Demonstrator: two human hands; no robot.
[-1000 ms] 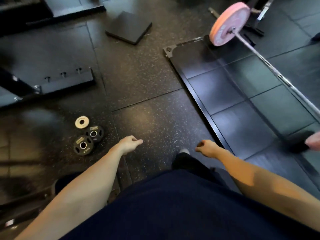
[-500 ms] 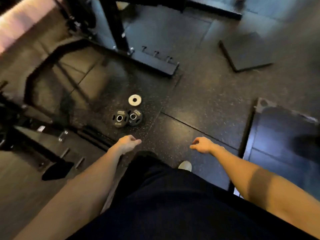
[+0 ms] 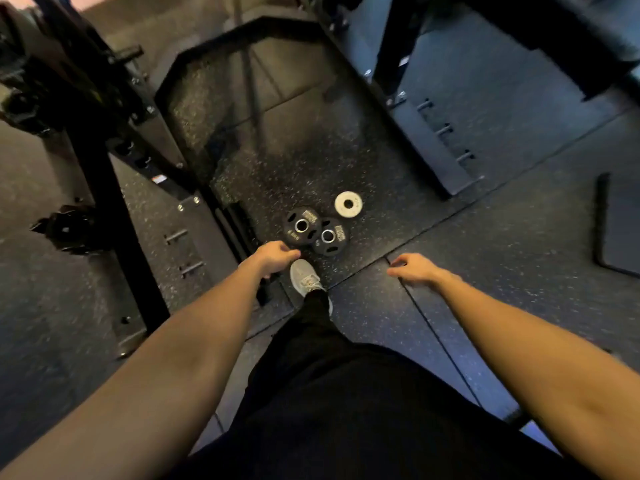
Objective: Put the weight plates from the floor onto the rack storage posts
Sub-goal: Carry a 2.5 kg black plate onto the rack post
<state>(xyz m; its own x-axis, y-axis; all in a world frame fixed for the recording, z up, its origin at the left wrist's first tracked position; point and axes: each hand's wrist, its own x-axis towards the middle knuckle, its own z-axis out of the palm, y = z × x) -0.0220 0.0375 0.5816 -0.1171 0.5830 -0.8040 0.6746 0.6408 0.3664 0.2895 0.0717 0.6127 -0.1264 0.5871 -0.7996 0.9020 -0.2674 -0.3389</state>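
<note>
Three small weight plates lie flat on the speckled rubber floor just ahead of my foot: a black plate [image 3: 302,225], a second black plate [image 3: 329,236] overlapping its right side, and a smaller white plate [image 3: 348,203] beyond them. My left hand [image 3: 273,257] hangs with loosely curled fingers just below the left black plate and holds nothing. To the right, my right hand [image 3: 412,268] is also empty, its fingers relaxed. The black rack upright [image 3: 107,188] stands at the left, with a stored plate [image 3: 69,226] on its side.
My grey shoe [image 3: 304,277] is planted right behind the black plates. Rack base rails [image 3: 429,147] with short pegs run along both sides of the inner floor area. A dark mat [image 3: 620,223] lies at the right edge.
The view has swung right-to-left and moved closer, so the plates now sit centred just ahead of my foot. Both hands stay empty and low.
</note>
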